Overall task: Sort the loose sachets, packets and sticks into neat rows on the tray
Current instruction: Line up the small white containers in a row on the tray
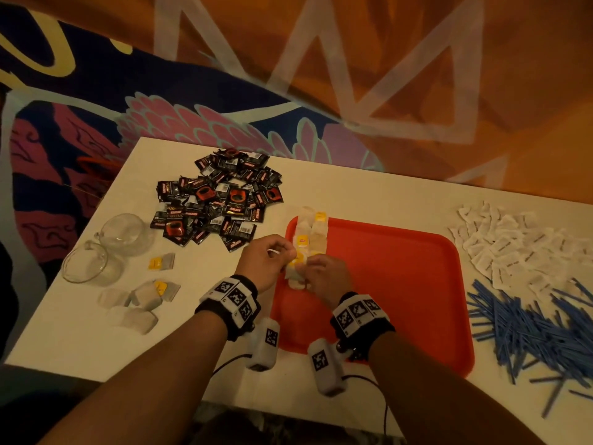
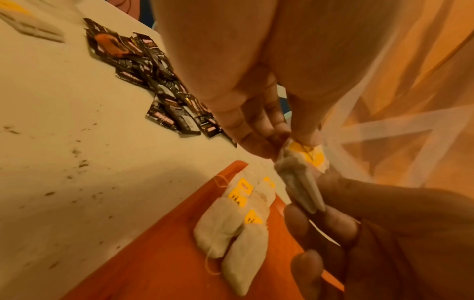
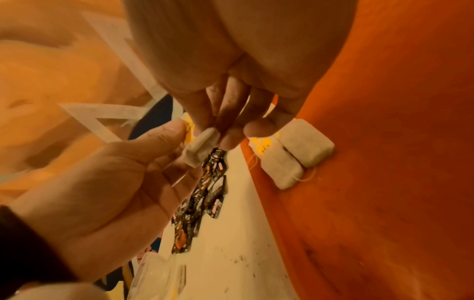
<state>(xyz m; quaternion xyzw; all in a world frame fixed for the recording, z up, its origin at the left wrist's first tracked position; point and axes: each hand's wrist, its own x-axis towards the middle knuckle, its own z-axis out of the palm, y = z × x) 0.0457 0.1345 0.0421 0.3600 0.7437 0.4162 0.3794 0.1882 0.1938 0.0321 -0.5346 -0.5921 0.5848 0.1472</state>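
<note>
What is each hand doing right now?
Left hand: pinching the tea bag's yellow-tag end.
Right hand: pinching the same tea bag's other end.

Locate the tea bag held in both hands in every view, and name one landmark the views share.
Head: tea bag at centre, pinched between left hand and right hand, over the red tray's left edge.
Left wrist: right of centre.
Right wrist: centre-left, below the fingertips.
Shared landmark: the pile of black sachets.
</note>
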